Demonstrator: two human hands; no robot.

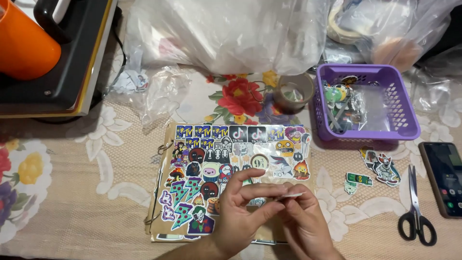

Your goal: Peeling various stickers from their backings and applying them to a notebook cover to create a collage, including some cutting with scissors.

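Both hands meet low in the middle, over the bottom edge of the sticker-covered album page [231, 178]. The left hand [240, 212] and right hand [303, 221] are pinching a small thin sticker [290, 195] between fingertips, held edge-on to the camera so it's basically a pale sliver; long axis runs left-right, nearly level. Can't make out its design.

Moving out: loose stickers [378, 168] lie on the floral tablecloth [72, 192] to the right, then black scissors [416, 212] pointing away, and a phone [445, 178] at the edge. Above sits a purple basket [402, 110] beside a roll of tape [293, 91].
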